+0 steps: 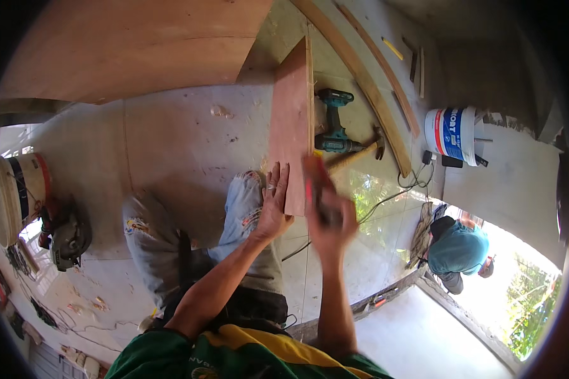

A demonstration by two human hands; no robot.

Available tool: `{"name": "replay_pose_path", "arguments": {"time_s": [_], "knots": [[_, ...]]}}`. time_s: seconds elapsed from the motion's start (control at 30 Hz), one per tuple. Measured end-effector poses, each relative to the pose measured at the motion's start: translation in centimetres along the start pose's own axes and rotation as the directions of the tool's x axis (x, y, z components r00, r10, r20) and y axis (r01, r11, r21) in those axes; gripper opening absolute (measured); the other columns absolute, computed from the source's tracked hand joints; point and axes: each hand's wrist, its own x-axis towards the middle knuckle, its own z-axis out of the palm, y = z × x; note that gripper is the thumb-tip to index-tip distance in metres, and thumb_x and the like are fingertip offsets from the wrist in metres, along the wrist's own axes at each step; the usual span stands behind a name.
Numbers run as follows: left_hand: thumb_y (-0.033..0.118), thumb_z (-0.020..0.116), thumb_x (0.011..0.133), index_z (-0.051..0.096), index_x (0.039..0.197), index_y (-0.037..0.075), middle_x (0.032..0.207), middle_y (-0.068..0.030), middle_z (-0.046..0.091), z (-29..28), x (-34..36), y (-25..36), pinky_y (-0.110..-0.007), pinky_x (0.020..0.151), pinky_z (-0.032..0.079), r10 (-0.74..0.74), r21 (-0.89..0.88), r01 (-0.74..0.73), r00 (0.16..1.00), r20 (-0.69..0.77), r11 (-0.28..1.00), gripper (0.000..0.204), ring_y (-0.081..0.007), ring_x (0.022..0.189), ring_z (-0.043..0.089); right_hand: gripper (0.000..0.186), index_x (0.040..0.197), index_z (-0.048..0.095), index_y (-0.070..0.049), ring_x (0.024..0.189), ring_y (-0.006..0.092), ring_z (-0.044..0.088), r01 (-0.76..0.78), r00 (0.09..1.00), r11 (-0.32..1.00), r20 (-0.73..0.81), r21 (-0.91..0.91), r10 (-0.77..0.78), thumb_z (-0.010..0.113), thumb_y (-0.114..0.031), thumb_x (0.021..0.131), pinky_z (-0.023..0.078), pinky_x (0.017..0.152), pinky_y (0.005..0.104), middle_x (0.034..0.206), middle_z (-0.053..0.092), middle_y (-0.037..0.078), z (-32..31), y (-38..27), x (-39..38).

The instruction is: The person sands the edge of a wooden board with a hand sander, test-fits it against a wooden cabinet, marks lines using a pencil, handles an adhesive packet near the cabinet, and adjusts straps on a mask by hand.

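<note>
A plywood board stands on edge beside my knees. My left hand lies with its fingers stretched along the board's left face, pressing against it near the near end. My right hand is closed around a red-and-black tool at the board's right edge; motion blur hides the tool's exact kind. Just past the board lie a teal cordless drill and a hammer with a wooden handle.
A large plywood sheet fills the upper left. Wooden strips lie right. White buckets stand at both sides, a circular saw left. A cord crosses the tiles. Another person crouches right.
</note>
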Motion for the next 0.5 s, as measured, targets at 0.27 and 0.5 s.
{"name": "replay_pose_path", "arguments": {"time_s": [0.27, 0.5], "knots": [[-0.003, 0.068, 0.073, 0.011, 0.158, 0.015, 0.162, -0.0234, 0.009, -0.4, -0.2, 0.3, -0.071, 0.109, 0.021, -0.03, 0.0, 0.03, 0.999, 0.021, 1.0, 0.104, -0.0537, 0.145, 0.011, 0.027, 0.095, 0.064, -0.002, 0.078, 0.0191, 0.065, 0.003, 0.998, 0.999, 0.06, 0.038, -0.006, 0.079, -0.003, 0.072, 0.053, 0.071, 0.0321, 0.09, 0.067, 0.012, 2.1, 0.6, 3.3], [-0.001, 0.068, 0.075, 0.011, 0.158, 0.014, 0.162, -0.0242, 0.01, -0.4, 0.0, 0.7, -0.072, 0.108, 0.022, -0.016, -0.004, 0.016, 1.0, -0.009, 1.0, 0.102, -0.0536, 0.145, 0.011, 0.03, 0.09, 0.064, -0.005, 0.078, 0.0262, 0.064, -0.082, 0.996, 0.99, -0.012, 0.115, 0.083, 0.083, -0.004, 0.067, 0.052, 0.072, 0.036, 0.086, 0.065, 0.012, 0.0, 0.5, -0.9]]}}
